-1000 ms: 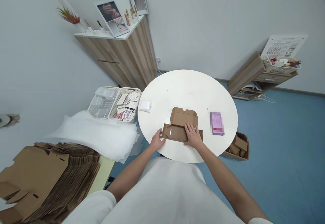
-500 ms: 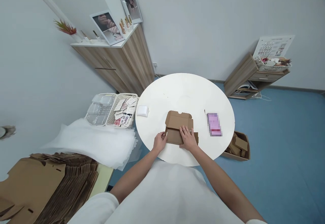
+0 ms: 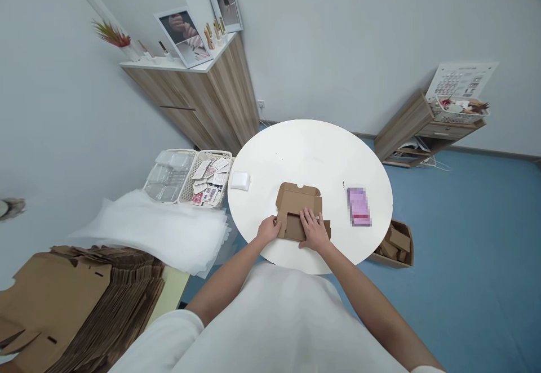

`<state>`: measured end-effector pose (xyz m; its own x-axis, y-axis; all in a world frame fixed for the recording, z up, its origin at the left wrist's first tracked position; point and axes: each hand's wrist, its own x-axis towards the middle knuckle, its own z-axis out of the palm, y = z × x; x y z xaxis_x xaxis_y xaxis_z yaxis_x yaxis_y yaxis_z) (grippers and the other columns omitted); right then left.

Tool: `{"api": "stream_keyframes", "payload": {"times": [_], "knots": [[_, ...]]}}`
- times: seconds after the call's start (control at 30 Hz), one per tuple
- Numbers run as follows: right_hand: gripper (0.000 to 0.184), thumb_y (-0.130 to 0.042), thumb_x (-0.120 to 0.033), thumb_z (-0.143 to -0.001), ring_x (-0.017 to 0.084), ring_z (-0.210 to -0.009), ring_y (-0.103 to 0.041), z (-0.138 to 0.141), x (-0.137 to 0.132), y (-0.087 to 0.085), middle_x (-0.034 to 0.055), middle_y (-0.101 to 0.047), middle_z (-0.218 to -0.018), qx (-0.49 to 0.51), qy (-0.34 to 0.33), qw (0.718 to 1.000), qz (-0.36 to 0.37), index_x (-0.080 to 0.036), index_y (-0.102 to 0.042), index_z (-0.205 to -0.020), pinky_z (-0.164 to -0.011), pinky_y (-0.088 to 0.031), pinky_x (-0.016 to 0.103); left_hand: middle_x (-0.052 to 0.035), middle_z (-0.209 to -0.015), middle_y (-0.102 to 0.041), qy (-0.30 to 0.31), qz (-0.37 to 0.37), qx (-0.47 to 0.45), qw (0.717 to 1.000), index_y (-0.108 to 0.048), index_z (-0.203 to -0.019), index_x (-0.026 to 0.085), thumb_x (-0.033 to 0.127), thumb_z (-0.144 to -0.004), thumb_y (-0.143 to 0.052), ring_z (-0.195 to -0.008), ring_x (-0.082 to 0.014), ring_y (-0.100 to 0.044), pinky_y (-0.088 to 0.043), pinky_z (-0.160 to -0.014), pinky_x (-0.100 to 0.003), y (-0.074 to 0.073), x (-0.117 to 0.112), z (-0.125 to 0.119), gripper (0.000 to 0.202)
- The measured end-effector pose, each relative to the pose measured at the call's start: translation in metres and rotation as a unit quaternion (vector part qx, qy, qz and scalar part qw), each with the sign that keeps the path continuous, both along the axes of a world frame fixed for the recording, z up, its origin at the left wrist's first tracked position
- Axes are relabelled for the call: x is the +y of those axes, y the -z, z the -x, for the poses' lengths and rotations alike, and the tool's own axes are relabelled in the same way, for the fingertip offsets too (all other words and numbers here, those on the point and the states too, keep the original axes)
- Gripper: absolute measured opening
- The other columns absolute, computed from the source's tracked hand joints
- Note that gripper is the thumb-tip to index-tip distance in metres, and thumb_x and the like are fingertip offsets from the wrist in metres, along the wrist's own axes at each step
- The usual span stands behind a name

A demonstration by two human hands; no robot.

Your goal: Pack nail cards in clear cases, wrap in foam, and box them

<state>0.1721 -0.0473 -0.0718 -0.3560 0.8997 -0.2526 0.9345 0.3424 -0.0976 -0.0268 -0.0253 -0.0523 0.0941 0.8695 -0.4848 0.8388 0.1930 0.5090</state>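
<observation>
A partly folded brown cardboard box (image 3: pixel 298 198) lies on the white round table (image 3: pixel 313 142), its notched lid panel pointing away from me. My left hand (image 3: pixel 269 229) is at the left side of the box, thumb and fingers closed on its left flap, which lies over part of the base. My right hand (image 3: pixel 314 231) rests on the right part of the box with its fingers spread. It covers some of the base, and a small side flap sticks out to its right. What lies beneath the right palm is hidden.
On the table are a small white packet (image 3: pixel 240 181) and a blurred purple item (image 3: pixel 359 207). To the left stand baskets (image 3: pixel 180 199), white foam sheets (image 3: pixel 169 232) and stacked flat cardboard (image 3: pixel 122 300). A carton of folded boxes (image 3: pixel 411 243) sits on the floor at right.
The box's left flap has turned inward over the base, with my left hand moving slightly up along it. My right hand stays on the box. The camera view has shifted a little.
</observation>
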Motion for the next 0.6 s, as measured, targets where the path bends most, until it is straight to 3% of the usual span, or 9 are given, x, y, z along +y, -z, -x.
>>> {"api": "stream_keyframes", "payload": {"times": [0.17, 0.37, 0.5, 0.6], "knots": [[0.124, -0.063, -0.066, -0.041, 0.03, -0.129, 0.01, -0.003, -0.001, -0.001, 0.0138, -0.006, -0.143, -0.002, -0.03, 0.999, 0.01, -0.013, -0.003, -0.136, -0.101, 0.004, 0.051, -0.0113, -0.093, -0.061, 0.066, 0.027, 0.088, 0.994, -0.049, -0.1, 0.015, 0.029, -0.081, -0.035, -0.084, -0.023, -0.058, -0.04, -0.064, -0.029, 0.001, 0.002, 0.002, 0.028], [0.12, -0.061, -0.066, -0.044, 0.032, -0.129, 0.009, -0.001, -0.003, -0.005, 0.0149, -0.007, -0.142, -0.025, -0.023, 0.999, 0.0, -0.013, -0.004, -0.136, -0.098, 0.005, 0.056, -0.0123, -0.091, -0.061, 0.065, 0.014, 0.154, 0.986, -0.047, -0.098, 0.015, 0.023, -0.08, -0.034, -0.085, -0.0248, -0.058, -0.041, -0.064, -0.031, 0.001, 0.002, -0.007, 0.024], [0.118, -0.061, -0.065, -0.045, 0.032, -0.129, 0.01, -0.003, -0.002, -0.008, 0.0135, -0.006, -0.143, -0.034, -0.027, 0.999, -0.001, -0.015, -0.004, -0.136, -0.097, 0.004, 0.058, -0.01, -0.093, -0.06, 0.054, 0.002, 0.119, 0.991, -0.044, -0.106, 0.017, 0.036, -0.082, -0.034, -0.087, -0.0245, -0.057, -0.041, -0.067, -0.032, -0.004, -0.006, -0.002, 0.033], [0.118, -0.061, -0.065, -0.045, 0.032, -0.129, 0.012, -0.006, -0.001, -0.007, 0.0134, -0.006, -0.143, -0.036, -0.034, 0.999, -0.005, -0.016, -0.004, -0.136, -0.097, 0.004, 0.058, -0.0092, -0.105, -0.055, 0.065, -0.04, 0.063, 0.995, -0.026, -0.124, 0.019, 0.053, -0.077, -0.037, -0.095, -0.0232, -0.054, -0.041, -0.072, -0.031, -0.014, -0.016, 0.007, 0.059]]}}
